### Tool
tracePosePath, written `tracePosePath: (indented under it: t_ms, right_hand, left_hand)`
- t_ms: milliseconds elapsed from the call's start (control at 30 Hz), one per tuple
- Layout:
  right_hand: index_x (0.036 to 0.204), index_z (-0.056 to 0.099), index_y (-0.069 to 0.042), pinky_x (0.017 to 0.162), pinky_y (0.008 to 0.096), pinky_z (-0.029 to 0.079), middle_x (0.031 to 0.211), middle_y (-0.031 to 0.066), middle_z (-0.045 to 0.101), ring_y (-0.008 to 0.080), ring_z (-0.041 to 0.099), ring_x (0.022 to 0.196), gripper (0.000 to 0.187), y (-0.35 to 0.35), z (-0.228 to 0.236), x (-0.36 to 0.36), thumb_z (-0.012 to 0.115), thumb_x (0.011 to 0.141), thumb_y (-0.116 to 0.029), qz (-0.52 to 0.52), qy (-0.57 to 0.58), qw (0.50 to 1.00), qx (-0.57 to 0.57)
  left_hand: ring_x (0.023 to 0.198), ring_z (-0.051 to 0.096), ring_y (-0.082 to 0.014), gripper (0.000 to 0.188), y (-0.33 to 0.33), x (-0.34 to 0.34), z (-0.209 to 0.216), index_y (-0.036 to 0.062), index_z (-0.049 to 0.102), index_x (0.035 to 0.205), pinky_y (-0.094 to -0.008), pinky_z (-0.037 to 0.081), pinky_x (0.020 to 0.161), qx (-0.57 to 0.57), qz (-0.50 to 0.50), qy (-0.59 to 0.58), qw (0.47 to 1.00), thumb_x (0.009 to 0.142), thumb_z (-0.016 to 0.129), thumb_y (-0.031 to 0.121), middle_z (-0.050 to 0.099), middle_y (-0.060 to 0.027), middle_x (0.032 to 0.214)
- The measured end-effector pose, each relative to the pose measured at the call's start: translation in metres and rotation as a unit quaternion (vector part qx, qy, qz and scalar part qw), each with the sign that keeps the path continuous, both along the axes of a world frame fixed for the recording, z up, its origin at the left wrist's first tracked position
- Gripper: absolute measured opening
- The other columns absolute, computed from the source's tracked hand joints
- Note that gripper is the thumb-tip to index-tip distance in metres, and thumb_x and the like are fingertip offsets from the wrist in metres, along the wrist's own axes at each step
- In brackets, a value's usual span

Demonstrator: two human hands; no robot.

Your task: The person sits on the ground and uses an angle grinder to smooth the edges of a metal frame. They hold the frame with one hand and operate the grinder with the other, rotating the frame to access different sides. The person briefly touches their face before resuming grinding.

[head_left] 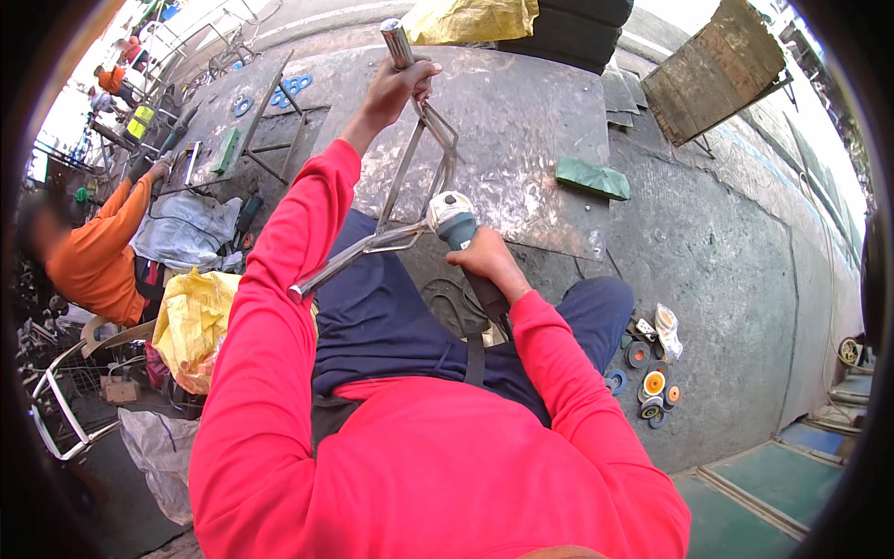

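A bent metal tube frame [338, 265] slants across my lap, its lower end close to my left sleeve. Near its upper end, my left hand [396, 91] is wrapped round the tube. My right hand [488, 260] grips the dark body of an angle grinder [453, 220]. The grinder's light metal head meets the frame around the bend in the middle; whether its disc touches the metal I cannot tell. Beyond the frame lies a scuffed metal sheet [521, 121], with a green block [592, 178] on its right side.
Several grinding discs [655, 383] lie right of my knee. A yellow sack [194, 326] stands at my left, near a co-worker in an orange top [102, 256] bent over metalwork. A worn wooden board [717, 70] stands at the far right, and a black stack [568, 33] at the back.
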State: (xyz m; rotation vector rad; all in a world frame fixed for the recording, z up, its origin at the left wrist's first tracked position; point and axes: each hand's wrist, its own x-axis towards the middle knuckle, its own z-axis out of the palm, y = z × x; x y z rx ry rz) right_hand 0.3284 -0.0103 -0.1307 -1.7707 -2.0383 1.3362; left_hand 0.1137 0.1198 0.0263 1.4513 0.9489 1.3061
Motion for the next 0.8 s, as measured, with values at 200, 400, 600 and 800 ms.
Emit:
tracePosePath:
  t_ms: [200, 400, 600, 800]
  right_hand:
    - [0.083, 0.069, 0.009, 0.075, 0.0386, 0.056, 0.085, 0.0253, 0.070, 0.0339, 0.071, 0.082, 0.056, 0.000, -0.002, -0.006, 0.080, 0.057, -0.038, -0.001, -0.006, 1.000, 0.004]
    - [0.086, 0.069, 0.009, 0.079, 0.0399, 0.056, 0.090, 0.0272, 0.069, 0.0362, 0.070, 0.088, 0.054, -0.002, 0.001, -0.004, 0.081, 0.059, -0.037, -0.002, -0.015, 1.000, 0.004]
    - [0.083, 0.068, 0.010, 0.075, 0.0391, 0.056, 0.086, 0.0268, 0.069, 0.0353, 0.070, 0.083, 0.053, 0.005, -0.003, -0.007, 0.080, 0.057, -0.035, -0.008, -0.019, 0.998, 0.062]
    - [0.083, 0.067, 0.010, 0.076, 0.0406, 0.056, 0.084, 0.0269, 0.069, 0.0373, 0.070, 0.083, 0.052, 0.019, -0.002, -0.004, 0.079, 0.057, -0.034, -0.039, -0.013, 0.994, 0.101]
  left_hand:
    - [0.049, 0.038, -0.0090, 0.019, -0.004, 0.008, 0.001, 0.0054, 0.056, 0.072, -0.0288, 0.038, 0.055, -0.006, -0.010, -0.001, 1.000, 0.089, 0.063, 0.011, 0.038, 0.0039, 0.055]
    - [0.050, 0.043, -0.0068, 0.025, -0.001, 0.011, 0.000, 0.0083, 0.055, 0.066, -0.0257, 0.036, 0.050, -0.005, -0.006, -0.002, 1.000, 0.089, 0.064, 0.012, 0.045, 0.0034, 0.057]
    - [0.050, 0.043, -0.0081, 0.022, 0.001, 0.017, 0.001, 0.0066, 0.055, 0.069, -0.0275, 0.038, 0.052, -0.012, -0.019, 0.019, 1.000, 0.089, 0.065, 0.012, 0.043, 0.0030, 0.056]
    - [0.051, 0.045, -0.0080, 0.023, 0.005, 0.019, 0.001, 0.0073, 0.055, 0.069, -0.0266, 0.038, 0.052, -0.018, -0.025, 0.021, 0.999, 0.089, 0.065, 0.013, 0.046, 0.0027, 0.058]
